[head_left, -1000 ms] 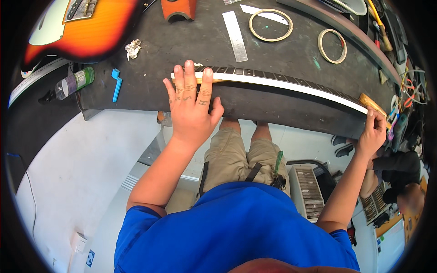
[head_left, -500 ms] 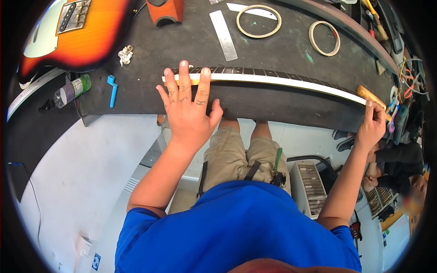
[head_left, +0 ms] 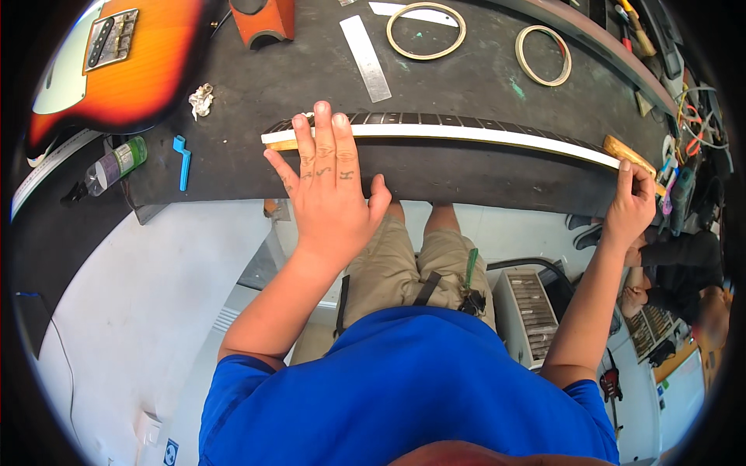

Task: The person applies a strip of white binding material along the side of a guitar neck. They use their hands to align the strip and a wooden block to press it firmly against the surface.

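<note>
A guitar neck (head_left: 466, 122) with a dark fretted fingerboard lies along the front of the bench, its wooden headstock (head_left: 628, 154) at the right. White tape (head_left: 474, 137) runs down the side facing me. My left hand (head_left: 330, 182) lies flat across the neck's left end, three long fingers straight over the tape, the little finger and thumb apart from them. At the headstock end, my right hand (head_left: 633, 200) pinches the tape's right end between thumb and fingers; how much of the neck it touches is hidden.
Two tape rolls (head_left: 426, 31) (head_left: 543, 56) and a metal ruler (head_left: 364, 59) lie beyond the neck. Leftward are a blue string winder (head_left: 183, 163), a spray bottle (head_left: 115, 166), crumpled paper (head_left: 200, 101) and a sunburst guitar body (head_left: 148, 66). Another person (head_left: 684, 264) is at the far right.
My left hand has shifted slightly right along the neck, and its long fingers have drawn closer together. The right hand still pinches the tape's end. The whole view has moved a little.
</note>
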The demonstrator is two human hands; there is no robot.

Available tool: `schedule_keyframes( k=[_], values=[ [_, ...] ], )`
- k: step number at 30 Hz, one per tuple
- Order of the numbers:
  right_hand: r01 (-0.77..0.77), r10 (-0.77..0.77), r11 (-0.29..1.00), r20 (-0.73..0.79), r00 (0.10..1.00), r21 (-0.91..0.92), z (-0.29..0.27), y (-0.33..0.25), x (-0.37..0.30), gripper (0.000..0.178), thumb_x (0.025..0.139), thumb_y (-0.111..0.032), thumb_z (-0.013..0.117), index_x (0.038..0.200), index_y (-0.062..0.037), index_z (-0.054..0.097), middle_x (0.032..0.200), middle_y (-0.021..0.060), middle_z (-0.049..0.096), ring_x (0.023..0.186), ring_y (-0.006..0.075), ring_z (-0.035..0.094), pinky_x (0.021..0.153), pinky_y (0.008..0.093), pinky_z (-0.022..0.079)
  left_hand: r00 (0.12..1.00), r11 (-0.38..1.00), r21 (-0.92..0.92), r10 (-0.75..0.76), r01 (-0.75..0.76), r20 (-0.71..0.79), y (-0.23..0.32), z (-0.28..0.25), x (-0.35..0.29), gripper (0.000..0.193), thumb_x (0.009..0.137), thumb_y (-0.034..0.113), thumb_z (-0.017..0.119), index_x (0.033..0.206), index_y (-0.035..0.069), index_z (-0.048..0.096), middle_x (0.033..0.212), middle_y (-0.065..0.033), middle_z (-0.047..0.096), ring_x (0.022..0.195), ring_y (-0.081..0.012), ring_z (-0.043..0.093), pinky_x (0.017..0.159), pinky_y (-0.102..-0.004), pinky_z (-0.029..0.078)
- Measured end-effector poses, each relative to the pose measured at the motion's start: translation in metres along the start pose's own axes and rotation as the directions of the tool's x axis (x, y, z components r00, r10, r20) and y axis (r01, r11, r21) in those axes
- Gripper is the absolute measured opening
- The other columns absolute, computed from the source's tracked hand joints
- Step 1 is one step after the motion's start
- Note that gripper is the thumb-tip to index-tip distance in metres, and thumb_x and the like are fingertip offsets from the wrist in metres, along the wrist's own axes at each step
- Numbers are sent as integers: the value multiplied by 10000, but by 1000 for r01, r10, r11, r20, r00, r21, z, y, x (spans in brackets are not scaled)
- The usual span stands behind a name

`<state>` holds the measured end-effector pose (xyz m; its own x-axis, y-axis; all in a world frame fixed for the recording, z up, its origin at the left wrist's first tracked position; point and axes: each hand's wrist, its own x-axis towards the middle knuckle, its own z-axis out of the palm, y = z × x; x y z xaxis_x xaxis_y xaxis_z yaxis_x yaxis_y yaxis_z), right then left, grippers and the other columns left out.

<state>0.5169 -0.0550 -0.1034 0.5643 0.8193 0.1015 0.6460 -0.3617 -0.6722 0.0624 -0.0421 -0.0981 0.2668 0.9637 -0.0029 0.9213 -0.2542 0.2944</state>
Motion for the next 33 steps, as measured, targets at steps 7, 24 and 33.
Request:
schedule_keyframes(
  k=[7, 24, 33],
  values=[
    [5, -5, 1000, -15, 1000, -9, 2, -7, -1, 258, 1001, -234, 823, 965, 15, 764, 962, 41, 697, 911, 136, 636, 892, 294, 494, 996, 997, -25, 75, -73, 48, 14, 5, 6, 1052, 826, 231, 807, 1691, -44, 274, 1755, -270, 292, 1651, -486, 194, 1233, -784, -19],
    [-61, 60, 998, -29, 998, -30, 4, -3, 0, 285, 1002, -252, 816, 943, 21, 756, 952, 56, 701, 899, 145, 641, 875, 298, 502, 998, 994, -107, 19, -26, -68, 15, 0, 8, 985, 833, 232, 785, 1662, -59, 338, 1744, -267, 321, 1639, -478, 247, 1236, -782, -15],
    [-39, 35, 987, 28, 999, 157, 1, -6, -1, 268, 1071, -232, 732, 993, 23, 744, 998, 54, 744, 958, 115, 638, 930, 282, 490, 1000, 1000, 16, 12, -13, 15, 6, 1, 2, 953, 869, 192, 762, 1676, -48, 316, 1749, -267, 309, 1657, -467, 196, 1260, -745, 1]
  ],
)
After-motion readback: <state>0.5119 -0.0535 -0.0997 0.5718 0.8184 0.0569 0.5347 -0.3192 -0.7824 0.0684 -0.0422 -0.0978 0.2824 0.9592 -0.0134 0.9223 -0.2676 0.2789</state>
